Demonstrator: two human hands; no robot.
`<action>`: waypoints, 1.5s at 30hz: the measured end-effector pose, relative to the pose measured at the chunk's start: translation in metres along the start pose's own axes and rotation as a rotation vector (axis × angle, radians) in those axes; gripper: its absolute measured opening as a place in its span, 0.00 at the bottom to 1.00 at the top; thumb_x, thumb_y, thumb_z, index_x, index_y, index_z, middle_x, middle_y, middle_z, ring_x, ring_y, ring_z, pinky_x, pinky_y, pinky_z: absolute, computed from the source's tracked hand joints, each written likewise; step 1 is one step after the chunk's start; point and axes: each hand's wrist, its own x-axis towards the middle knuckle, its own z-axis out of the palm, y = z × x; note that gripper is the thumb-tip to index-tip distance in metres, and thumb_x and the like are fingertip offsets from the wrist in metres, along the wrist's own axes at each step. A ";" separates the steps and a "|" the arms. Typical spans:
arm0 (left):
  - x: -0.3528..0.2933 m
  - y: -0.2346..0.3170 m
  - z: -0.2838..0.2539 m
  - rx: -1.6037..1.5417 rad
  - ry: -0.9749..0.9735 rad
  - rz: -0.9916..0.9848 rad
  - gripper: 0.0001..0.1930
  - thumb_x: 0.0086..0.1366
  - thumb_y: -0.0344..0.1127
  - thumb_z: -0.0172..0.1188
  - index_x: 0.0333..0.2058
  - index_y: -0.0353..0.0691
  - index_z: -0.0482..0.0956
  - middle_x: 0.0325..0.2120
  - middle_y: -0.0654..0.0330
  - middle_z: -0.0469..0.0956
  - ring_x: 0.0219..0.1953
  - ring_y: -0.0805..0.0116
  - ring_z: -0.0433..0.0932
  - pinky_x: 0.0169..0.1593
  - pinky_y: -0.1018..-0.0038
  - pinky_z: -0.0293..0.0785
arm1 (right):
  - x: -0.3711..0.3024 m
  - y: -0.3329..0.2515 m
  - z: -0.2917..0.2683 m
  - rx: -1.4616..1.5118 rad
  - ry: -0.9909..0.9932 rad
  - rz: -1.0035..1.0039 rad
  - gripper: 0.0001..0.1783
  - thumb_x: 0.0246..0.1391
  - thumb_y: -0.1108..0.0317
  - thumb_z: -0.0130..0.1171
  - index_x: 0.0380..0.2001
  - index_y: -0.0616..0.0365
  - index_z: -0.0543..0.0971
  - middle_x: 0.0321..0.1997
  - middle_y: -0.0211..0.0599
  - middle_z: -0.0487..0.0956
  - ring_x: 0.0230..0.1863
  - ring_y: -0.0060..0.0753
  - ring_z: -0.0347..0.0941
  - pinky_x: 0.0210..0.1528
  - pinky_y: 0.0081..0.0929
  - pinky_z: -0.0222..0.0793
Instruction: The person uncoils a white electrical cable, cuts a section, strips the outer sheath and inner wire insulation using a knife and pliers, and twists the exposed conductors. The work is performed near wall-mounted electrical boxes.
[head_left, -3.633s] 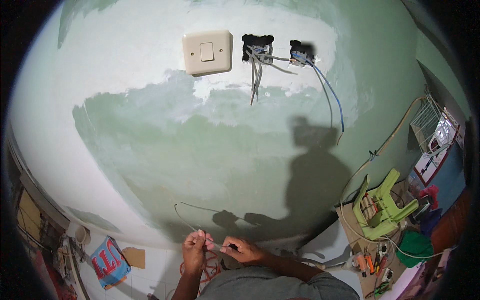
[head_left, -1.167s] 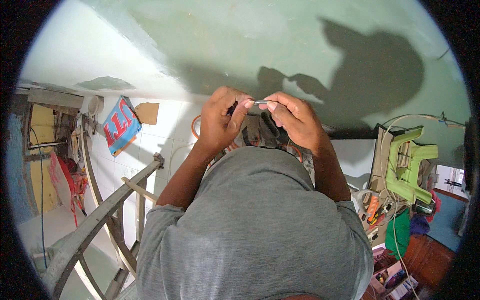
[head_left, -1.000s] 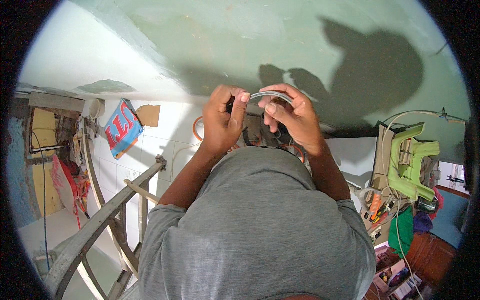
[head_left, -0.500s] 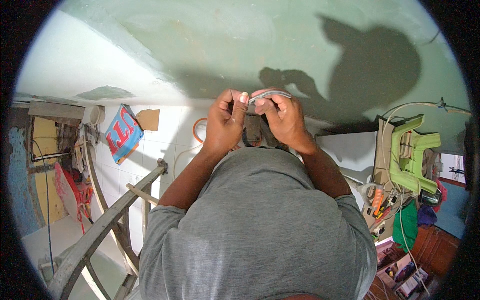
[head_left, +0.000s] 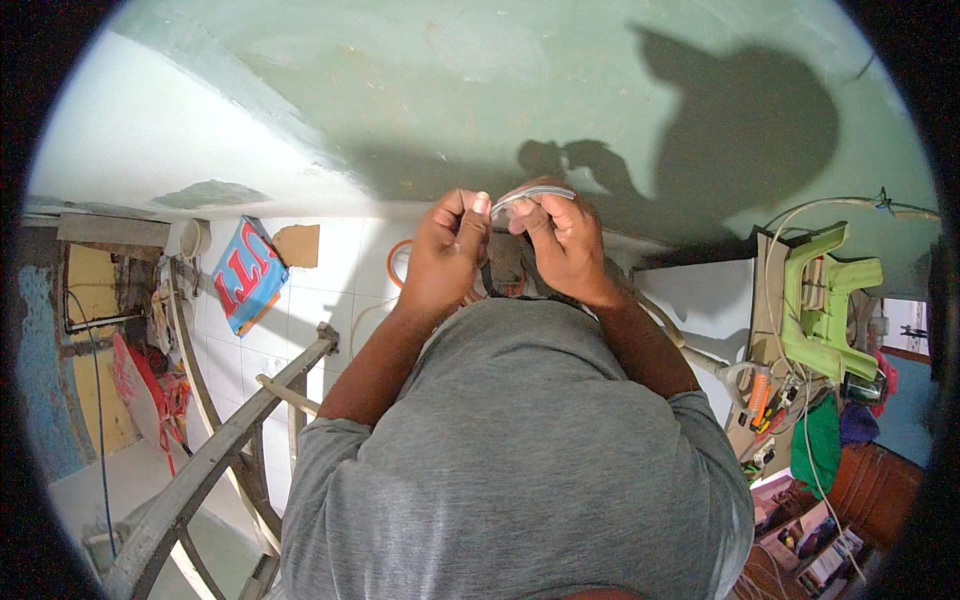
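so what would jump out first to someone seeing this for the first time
Both hands meet at the top centre: the left hand and right hand pinch a short curved grey wire between them, in front of the pale green wall. A lime-green plastic stool lies at the right, and a red-and-blue printed bag on the white tiled floor at the left.

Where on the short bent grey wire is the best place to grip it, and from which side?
Best at its two ends, from below: the grey wire arches upward between left hand and right hand, which already pinch it there.
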 end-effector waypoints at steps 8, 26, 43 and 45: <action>0.004 -0.009 -0.007 -0.044 -0.005 -0.004 0.15 0.75 0.46 0.51 0.33 0.43 0.71 0.20 0.72 0.65 0.22 0.83 0.60 0.25 0.82 0.57 | -0.001 0.001 0.000 0.176 0.055 -0.017 0.10 0.65 0.67 0.56 0.41 0.63 0.80 0.36 0.35 0.81 0.35 0.25 0.77 0.41 0.26 0.74; 0.013 0.001 0.007 0.124 0.046 0.334 0.14 0.74 0.36 0.54 0.28 0.38 0.73 0.22 0.73 0.65 0.27 0.84 0.58 0.32 0.81 0.59 | 0.007 -0.010 -0.030 -0.512 0.014 -0.169 0.07 0.55 0.72 0.55 0.38 0.60 0.79 0.35 0.44 0.77 0.37 0.54 0.75 0.41 0.44 0.72; 0.004 0.001 0.013 -0.182 -0.163 -0.079 0.19 0.74 0.40 0.50 0.22 0.41 0.73 0.17 0.72 0.66 0.19 0.84 0.58 0.23 0.79 0.51 | -0.002 -0.002 -0.039 0.273 -0.200 -0.109 0.15 0.58 0.72 0.63 0.49 0.59 0.82 0.42 0.40 0.82 0.41 0.27 0.78 0.45 0.25 0.74; 0.004 -0.004 0.010 -0.171 -0.201 -0.091 0.19 0.74 0.41 0.51 0.22 0.41 0.73 0.16 0.72 0.65 0.18 0.84 0.57 0.22 0.79 0.50 | -0.002 -0.004 -0.039 0.292 -0.193 -0.083 0.15 0.57 0.72 0.65 0.48 0.58 0.83 0.41 0.39 0.82 0.39 0.27 0.78 0.44 0.25 0.74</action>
